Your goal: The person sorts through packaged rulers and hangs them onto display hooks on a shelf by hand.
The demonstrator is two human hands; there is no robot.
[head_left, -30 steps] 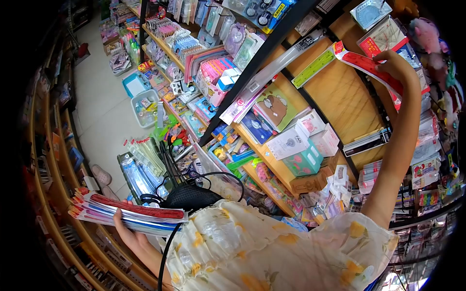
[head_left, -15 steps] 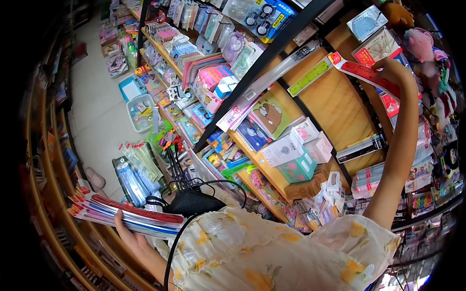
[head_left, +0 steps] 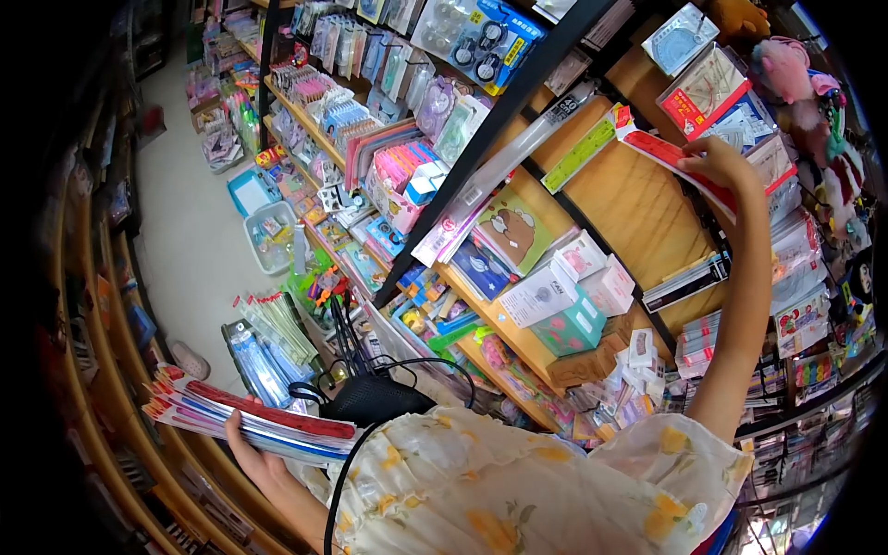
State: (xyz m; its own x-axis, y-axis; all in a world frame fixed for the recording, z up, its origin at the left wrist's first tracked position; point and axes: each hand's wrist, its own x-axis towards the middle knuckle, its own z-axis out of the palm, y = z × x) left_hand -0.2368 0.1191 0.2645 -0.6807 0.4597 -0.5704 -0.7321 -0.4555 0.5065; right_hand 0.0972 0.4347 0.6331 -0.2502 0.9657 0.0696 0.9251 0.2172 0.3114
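A fanned stack of long, thin packages (head_left: 268, 418), red on top with white and blue ones beneath, rests in my left hand (head_left: 254, 453) at the lower left. My right hand (head_left: 726, 171) reaches over the wooden shelf (head_left: 638, 199) at the upper right, its fingers pinching a long red package (head_left: 671, 155). The free end of that package touches or overlaps the end of a green ruler pack (head_left: 580, 159) lying on the shelf. A long clear ruler pack (head_left: 504, 166) lies to the left of the green one.
Notebooks (head_left: 513, 227) and boxes (head_left: 569, 324) stand on the shelf's near part. A black post (head_left: 462, 166) crosses in front of the shelves. A black bag (head_left: 375, 398) with cables hangs at my waist. Packed goods fill a crate (head_left: 264, 351) on the floor.
The view has shifted slightly. My right hand, with the red package, has moved a little left and down in view, still beside the green ruler pack. My left hand keeps its stack.
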